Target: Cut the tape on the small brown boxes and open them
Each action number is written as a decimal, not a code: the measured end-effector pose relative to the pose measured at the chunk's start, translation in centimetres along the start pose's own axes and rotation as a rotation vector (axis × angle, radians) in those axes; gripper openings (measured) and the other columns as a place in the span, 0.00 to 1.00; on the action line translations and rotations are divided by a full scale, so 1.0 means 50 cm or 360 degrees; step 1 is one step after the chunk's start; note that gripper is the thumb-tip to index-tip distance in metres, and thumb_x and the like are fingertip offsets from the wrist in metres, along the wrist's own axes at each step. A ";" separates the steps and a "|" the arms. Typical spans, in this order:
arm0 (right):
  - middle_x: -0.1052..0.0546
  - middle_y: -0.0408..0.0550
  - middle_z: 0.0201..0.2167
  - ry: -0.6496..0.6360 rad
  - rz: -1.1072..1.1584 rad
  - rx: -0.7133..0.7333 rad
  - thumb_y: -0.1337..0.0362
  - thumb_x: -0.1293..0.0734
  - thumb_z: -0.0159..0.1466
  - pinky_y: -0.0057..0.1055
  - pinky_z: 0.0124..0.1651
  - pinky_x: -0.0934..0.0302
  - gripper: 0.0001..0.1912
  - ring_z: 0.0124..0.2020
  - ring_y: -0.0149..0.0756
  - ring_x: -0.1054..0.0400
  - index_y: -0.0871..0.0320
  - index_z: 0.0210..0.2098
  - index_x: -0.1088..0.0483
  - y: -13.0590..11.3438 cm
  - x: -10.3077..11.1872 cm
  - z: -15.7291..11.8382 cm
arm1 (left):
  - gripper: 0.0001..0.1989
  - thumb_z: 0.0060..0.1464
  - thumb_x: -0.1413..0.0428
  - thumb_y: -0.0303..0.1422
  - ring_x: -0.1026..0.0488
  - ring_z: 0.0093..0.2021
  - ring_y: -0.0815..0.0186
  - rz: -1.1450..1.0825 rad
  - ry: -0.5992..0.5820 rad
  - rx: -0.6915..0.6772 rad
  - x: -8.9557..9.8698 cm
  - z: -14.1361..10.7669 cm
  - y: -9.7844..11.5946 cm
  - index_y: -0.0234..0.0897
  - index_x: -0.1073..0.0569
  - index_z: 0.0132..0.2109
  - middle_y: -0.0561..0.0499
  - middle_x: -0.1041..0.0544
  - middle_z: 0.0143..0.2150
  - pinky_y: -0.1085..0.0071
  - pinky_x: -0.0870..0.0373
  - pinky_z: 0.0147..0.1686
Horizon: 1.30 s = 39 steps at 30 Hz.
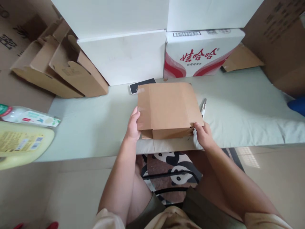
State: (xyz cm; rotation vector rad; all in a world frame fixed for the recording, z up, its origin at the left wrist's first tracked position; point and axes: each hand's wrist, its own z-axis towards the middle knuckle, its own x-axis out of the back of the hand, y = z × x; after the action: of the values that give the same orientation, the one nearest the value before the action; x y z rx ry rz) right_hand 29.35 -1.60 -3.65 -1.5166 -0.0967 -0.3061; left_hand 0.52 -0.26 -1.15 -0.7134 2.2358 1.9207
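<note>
Held the cardboard box point(170, 106) by its left edge in the left hand point(133, 126) and by its near right corner in the right hand point(204, 135), with a narrow, closed grip on each side. Lay directly between both hands, about equally near each, long axis running side to side, at the near edge of the cloth-covered worktop point(105, 127).

Soft, fairly dim light; pale glare on the floor point(274, 168); edges stretched and bowed.
</note>
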 end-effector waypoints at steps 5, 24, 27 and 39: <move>0.18 0.49 0.29 0.0001 0.0011 -0.0051 0.37 0.32 0.58 0.40 0.38 0.29 0.26 0.35 0.47 0.25 0.54 0.29 0.25 -0.003 0.000 0.001 | 0.32 0.48 0.38 0.49 0.31 0.70 0.44 -0.0006 -0.0038 -0.0021 -0.009 -0.004 0.007 0.41 0.24 0.59 0.44 0.21 0.62 0.54 0.30 0.63; 0.16 0.52 0.32 -0.0080 -0.0028 -0.0154 0.37 0.33 0.56 0.42 0.41 0.27 0.26 0.39 0.52 0.21 0.55 0.30 0.23 -0.020 0.006 0.002 | 0.36 0.49 0.38 0.47 0.31 0.70 0.44 0.0088 0.0033 0.0037 -0.001 -0.004 0.003 0.41 0.27 0.63 0.42 0.23 0.65 0.51 0.32 0.66; 0.16 0.53 0.33 -0.0097 -0.0034 -0.0141 0.37 0.33 0.57 0.42 0.41 0.27 0.27 0.39 0.52 0.22 0.55 0.31 0.22 -0.016 0.008 0.003 | 0.35 0.49 0.38 0.47 0.32 0.70 0.44 0.0112 0.0014 0.0025 -0.001 -0.003 0.003 0.41 0.27 0.63 0.42 0.23 0.65 0.51 0.32 0.66; 0.15 0.53 0.35 -0.0135 -0.0032 -0.0150 0.39 0.33 0.58 0.43 0.44 0.26 0.26 0.42 0.52 0.21 0.56 0.33 0.21 -0.016 0.011 0.003 | 0.36 0.46 0.36 0.47 0.30 0.69 0.41 0.0130 0.0035 0.0025 -0.011 -0.007 0.008 0.40 0.26 0.62 0.41 0.22 0.63 0.51 0.30 0.64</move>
State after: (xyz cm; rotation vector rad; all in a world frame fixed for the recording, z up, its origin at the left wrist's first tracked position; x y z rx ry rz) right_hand 29.71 -1.56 -2.74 -1.6233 -0.1668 -0.2656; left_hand 0.91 -0.39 -0.54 -0.6541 2.3249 1.9385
